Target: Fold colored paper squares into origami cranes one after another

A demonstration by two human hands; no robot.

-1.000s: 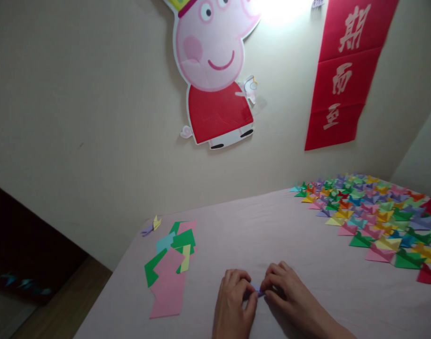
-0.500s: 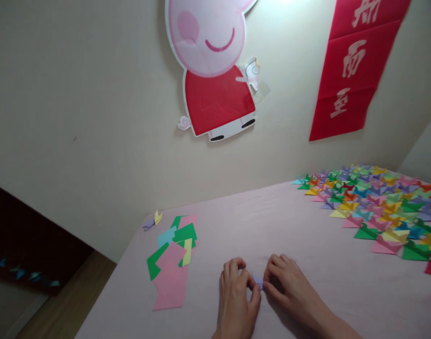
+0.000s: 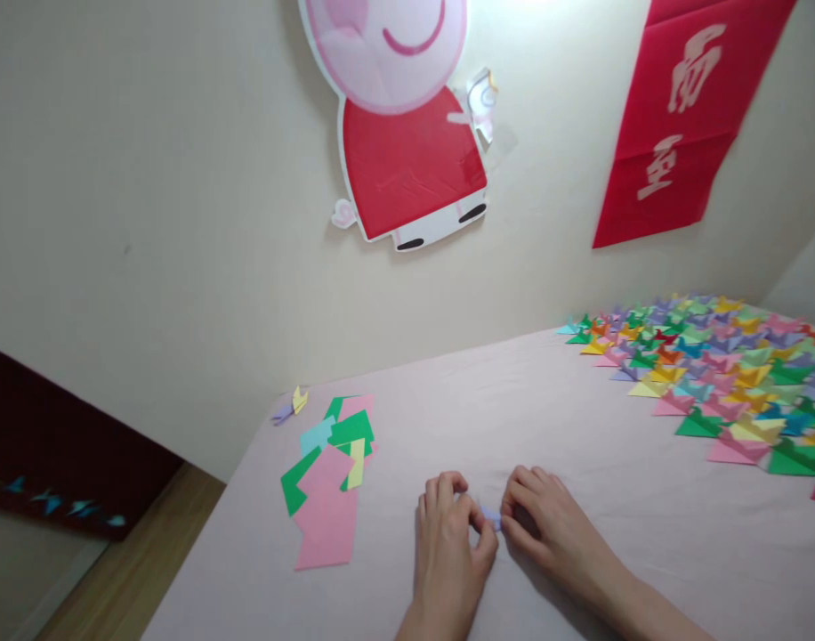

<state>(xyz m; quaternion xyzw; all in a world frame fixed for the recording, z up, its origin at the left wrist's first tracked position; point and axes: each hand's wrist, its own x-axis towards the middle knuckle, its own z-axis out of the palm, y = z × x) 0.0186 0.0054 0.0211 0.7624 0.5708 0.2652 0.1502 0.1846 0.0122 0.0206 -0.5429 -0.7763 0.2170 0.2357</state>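
Note:
A small piece of folded purple paper point(image 3: 491, 516) lies between my hands on the pink cloth. My left hand point(image 3: 451, 534) pinches its left side between thumb and forefinger. On the opposite side, my right hand point(image 3: 544, 521) holds the right end with bent fingers. Both hands rest low against the cloth, and most of the paper is hidden behind the fingers.
Loose coloured paper sheets point(image 3: 327, 525) lie to the left on the cloth-covered table point(image 3: 461, 409). Rows of folded paper cranes point(image 3: 734, 383) fill the right back. Two small folded pieces point(image 3: 293, 406) sit at the far left corner, near the wall point(image 3: 247, 267).
The camera view has tilted slightly downward and shifted. Both hands keep their grip on the purple paper, with only slight finger movement.

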